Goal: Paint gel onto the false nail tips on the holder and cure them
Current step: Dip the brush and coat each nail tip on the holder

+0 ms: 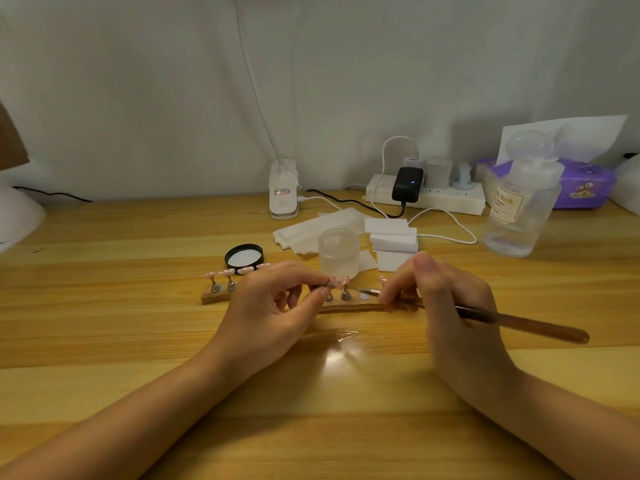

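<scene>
stage: painting, curing not begun | left hand point(277, 303) pinches a nail tip point(333, 281) on holder point(346, 307) mid-desk | right hand point(446, 299) grips brush point(519, 323) | open gel jar point(338, 252) just behind | lamp point(284, 188) at back edge

A wooden tabletop point(104, 334) carries the clutter; at its back edge a white power strip point(426, 199) holds a black adapter point(407, 184) with a small blue light and several white plugs, white cables looping forward from it; left of the strip stands a white clip lamp base point(284, 192), its thin neck rising along the pale wall; far right sits a purple tissue box point(585, 188) with a white sheet sticking up; a white rounded object point(17, 216) shows at the left edge.
</scene>
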Demonstrator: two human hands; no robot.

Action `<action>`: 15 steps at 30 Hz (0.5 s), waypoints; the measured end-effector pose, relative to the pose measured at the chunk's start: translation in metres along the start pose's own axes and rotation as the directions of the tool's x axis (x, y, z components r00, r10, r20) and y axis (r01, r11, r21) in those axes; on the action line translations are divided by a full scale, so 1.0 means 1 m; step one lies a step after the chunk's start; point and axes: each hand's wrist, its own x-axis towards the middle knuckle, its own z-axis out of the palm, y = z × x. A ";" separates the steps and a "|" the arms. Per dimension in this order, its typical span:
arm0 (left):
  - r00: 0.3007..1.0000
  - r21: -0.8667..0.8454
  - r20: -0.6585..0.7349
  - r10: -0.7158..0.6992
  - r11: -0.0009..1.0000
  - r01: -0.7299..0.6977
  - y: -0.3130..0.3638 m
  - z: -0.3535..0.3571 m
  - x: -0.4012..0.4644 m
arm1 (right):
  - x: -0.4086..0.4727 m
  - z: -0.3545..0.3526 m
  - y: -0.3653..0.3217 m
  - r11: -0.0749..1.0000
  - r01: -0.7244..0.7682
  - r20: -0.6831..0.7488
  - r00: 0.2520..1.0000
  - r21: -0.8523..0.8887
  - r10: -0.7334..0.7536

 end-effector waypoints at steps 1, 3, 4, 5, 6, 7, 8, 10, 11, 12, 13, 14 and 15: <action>1.000 0.002 0.000 0.003 1.000 -0.003 0.000 0.000 0.000 | 0.001 0.000 0.000 0.999 0.024 0.007 1.000 -0.042 -0.024; 1.000 -0.002 0.000 0.008 1.000 -0.008 0.002 0.000 0.001 | 0.002 0.001 -0.002 0.993 0.060 0.039 0.998 -0.100 -0.057; 1.000 -0.004 0.000 0.008 1.000 -0.008 0.002 0.001 0.001 | 0.003 0.002 -0.002 0.992 0.069 0.054 0.997 -0.110 -0.063; 1.000 -0.005 -0.001 0.004 1.000 -0.004 0.002 0.001 0.001 | 0.003 0.002 -0.002 0.992 0.069 0.062 0.996 -0.106 -0.063; 1.000 -0.003 -0.003 -0.002 1.000 0.002 0.002 0.001 0.001 | 0.002 0.002 -0.002 0.995 0.058 0.060 0.997 -0.083 -0.053; 1.000 0.002 -0.005 -0.006 1.000 0.006 0.002 0.001 0.001 | 0.001 0.002 -0.001 0.998 0.033 0.050 0.998 -0.045 -0.031; 1.000 0.007 -0.006 -0.006 1.000 0.006 0.002 0.001 0.002 | 0.000 0.001 0.000 1.000 0.000 0.039 0.999 -0.004 0.001; 1.000 0.013 -0.010 -0.002 1.000 0.002 0.001 0.001 0.001 | -0.001 0.000 0.000 0.999 -0.025 0.016 1.000 0.037 0.025; 1.000 0.010 -0.012 0.003 1.000 -0.003 0.001 0.001 0.001 | -0.001 0.000 -0.001 0.999 0.000 0.006 1.000 0.032 -0.001; 1.000 0.002 -0.013 0.009 1.000 -0.009 0.002 0.001 0.001 | -0.001 0.000 -0.001 0.999 0.034 0.002 0.999 0.013 -0.035; 1.000 -0.007 -0.012 0.016 1.000 -0.016 0.002 0.000 0.001 | 0.000 0.001 -0.001 0.998 0.060 0.010 0.998 -0.010 -0.060; 1.000 -0.013 -0.013 0.025 1.000 -0.025 0.003 0.000 0.001 | 0.001 0.001 -0.002 0.997 0.070 0.025 0.997 -0.030 -0.069; 0.999 -0.017 -0.015 0.033 0.999 -0.033 0.003 0.000 0.002 | 0.001 0.002 -0.002 0.997 0.066 0.042 0.997 -0.041 -0.064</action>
